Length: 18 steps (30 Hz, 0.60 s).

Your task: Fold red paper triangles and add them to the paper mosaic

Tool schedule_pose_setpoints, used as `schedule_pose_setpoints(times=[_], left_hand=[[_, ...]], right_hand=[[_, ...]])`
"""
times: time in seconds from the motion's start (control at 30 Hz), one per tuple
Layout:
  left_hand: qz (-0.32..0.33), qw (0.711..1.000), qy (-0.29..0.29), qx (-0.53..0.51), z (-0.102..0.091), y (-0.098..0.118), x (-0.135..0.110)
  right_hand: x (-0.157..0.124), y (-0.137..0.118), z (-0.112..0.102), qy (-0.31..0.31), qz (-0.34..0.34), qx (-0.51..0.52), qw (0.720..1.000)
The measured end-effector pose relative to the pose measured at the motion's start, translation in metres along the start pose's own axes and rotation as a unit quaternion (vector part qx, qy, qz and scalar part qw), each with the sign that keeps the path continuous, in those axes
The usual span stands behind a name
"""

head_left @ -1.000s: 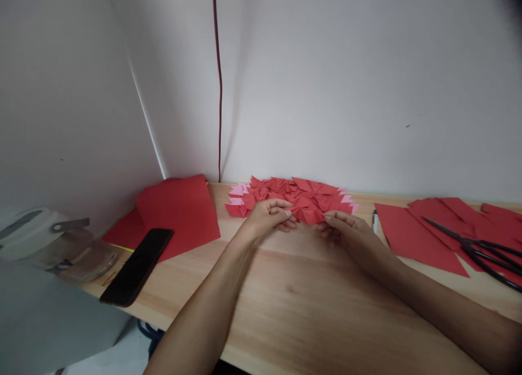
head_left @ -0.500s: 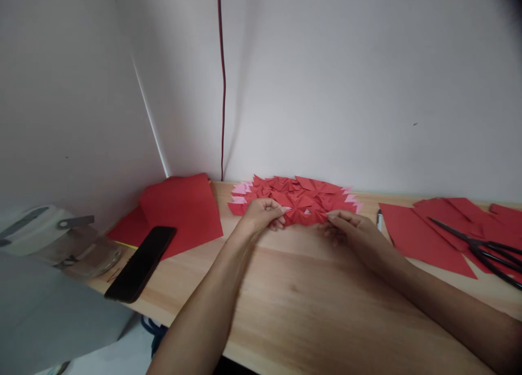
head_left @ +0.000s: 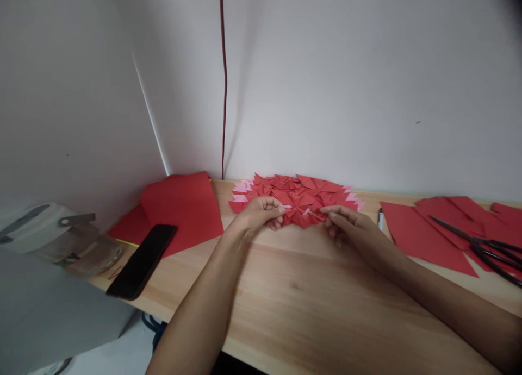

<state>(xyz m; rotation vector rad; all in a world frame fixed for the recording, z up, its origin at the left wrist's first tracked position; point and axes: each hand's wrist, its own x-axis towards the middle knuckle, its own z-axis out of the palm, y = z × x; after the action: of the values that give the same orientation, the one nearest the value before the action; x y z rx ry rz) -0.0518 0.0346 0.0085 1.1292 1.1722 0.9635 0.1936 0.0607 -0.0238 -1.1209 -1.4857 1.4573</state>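
Note:
A flat cluster of folded red paper pieces [head_left: 302, 193], with pink edges at its left and right ends, lies on the wooden table [head_left: 293, 299] near the wall. My left hand [head_left: 261, 213] pinches the cluster's near left edge with curled fingers. My right hand [head_left: 348, 225] pinches the near edge a little to the right, thumb and forefinger closed on the paper. The two hands are close together, with a folded red piece between them.
Red paper sheets [head_left: 179, 209] and a black phone [head_left: 142, 261] lie at the left. More red sheets [head_left: 424, 231], black scissors [head_left: 477, 244] and a pen [head_left: 380, 218] lie at the right. A red cable [head_left: 223, 81] runs down the wall. Metal tools [head_left: 61, 239] rest far left.
Both hands have shifted slightly toward the wall and closer onto the cluster's near edge. The view has drifted a little.

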Motion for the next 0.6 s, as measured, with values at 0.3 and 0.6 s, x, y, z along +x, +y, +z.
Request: schedule_pose_setpoints(times=[0.3,0.6], left_hand=[[0.004,1.0,-0.018,-0.004,-0.0019,-0.0011,0.0004],[-0.01,1.0,-0.008,0.011,-0.0015,-0.0014,0.0005]], right_hand=[[-0.0008,-0.0011,-0.0003,-0.062,-0.012,-0.075,0.995],[-0.0038,-0.0053,0.0014,-0.06,-0.019,-0.09,0.994]])
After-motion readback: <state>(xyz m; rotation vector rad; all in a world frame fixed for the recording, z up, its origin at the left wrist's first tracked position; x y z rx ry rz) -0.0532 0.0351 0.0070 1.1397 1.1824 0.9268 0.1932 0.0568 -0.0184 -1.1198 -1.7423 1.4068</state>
